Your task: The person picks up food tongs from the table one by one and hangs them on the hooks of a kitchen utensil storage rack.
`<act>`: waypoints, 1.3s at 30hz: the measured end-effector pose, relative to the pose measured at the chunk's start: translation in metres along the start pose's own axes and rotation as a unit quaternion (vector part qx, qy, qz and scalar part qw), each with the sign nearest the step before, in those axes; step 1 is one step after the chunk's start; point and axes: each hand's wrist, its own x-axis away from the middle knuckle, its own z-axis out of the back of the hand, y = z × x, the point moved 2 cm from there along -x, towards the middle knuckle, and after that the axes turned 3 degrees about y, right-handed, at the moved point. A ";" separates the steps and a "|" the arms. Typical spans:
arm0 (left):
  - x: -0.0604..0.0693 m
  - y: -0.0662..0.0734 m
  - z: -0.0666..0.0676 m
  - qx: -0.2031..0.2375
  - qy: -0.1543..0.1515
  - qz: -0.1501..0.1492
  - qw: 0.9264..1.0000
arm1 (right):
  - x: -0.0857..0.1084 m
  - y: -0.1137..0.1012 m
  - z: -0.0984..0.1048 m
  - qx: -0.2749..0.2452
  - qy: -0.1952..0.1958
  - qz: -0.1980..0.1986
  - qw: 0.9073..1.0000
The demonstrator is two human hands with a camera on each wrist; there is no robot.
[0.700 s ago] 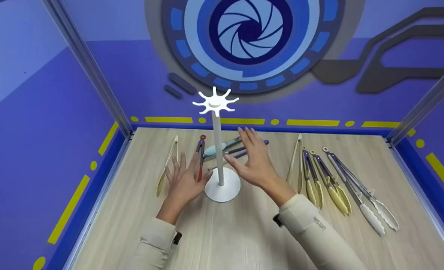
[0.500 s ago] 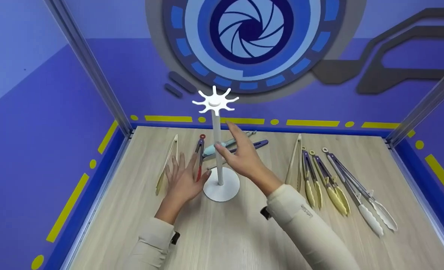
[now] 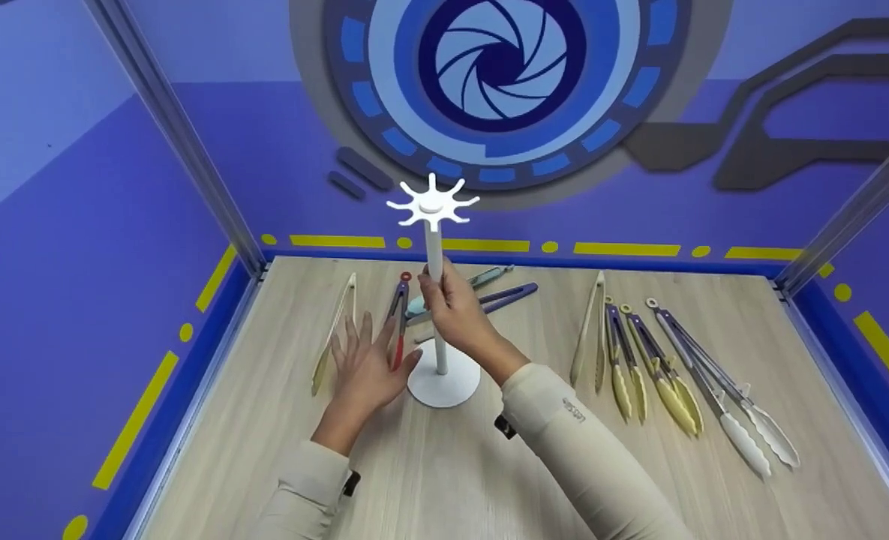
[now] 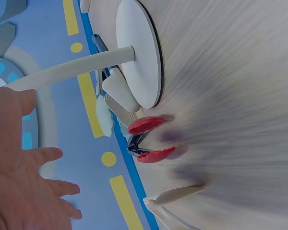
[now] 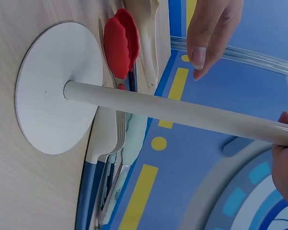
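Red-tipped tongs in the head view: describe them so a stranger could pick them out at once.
On the wood-grain table, find the white stand with the star-shaped top. Just left of its pole in the head view, before the pale tongs farther left, are the red-tipped tongs. Red tips and a red end ring set them apart; nothing else on the table is red.

Stand pole (image 5: 182, 113) smth, sl. glossy; tbl (image 3: 429, 472) matt wd-grain.
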 end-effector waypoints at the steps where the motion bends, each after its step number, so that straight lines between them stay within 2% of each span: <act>1: 0.000 0.000 0.000 -0.005 0.002 -0.003 1.000 | 0.000 0.000 -0.001 0.005 0.006 0.001 1.000; 5: 0.001 -0.002 -0.002 -0.028 0.007 -0.010 1.000 | 0.002 0.002 -0.003 0.029 0.014 -0.001 0.999; 9: 0.003 -0.005 -0.003 -0.045 0.005 -0.004 0.999 | 0.004 0.003 -0.003 0.051 0.011 0.000 0.999; 14: 0.002 -0.008 -0.005 -0.045 0.011 -0.013 0.999 | 0.008 0.004 0.006 0.046 0.015 0.008 0.999; 22: 0.004 -0.007 -0.008 -0.095 0.022 -0.023 0.995 | 0.017 0.009 0.031 0.036 0.044 0.019 0.998; 26: 0.004 -0.007 -0.010 -0.090 0.012 -0.029 0.995 | 0.019 0.012 0.045 0.038 0.060 0.021 0.997; 33: 0.005 -0.014 -0.010 -0.103 0.004 -0.017 0.994 | 0.022 0.017 0.070 0.043 0.085 0.028 0.995; 39: 0.008 -0.013 -0.009 -0.081 0.005 -0.017 0.997 | 0.031 0.022 0.095 0.046 0.117 0.027 0.992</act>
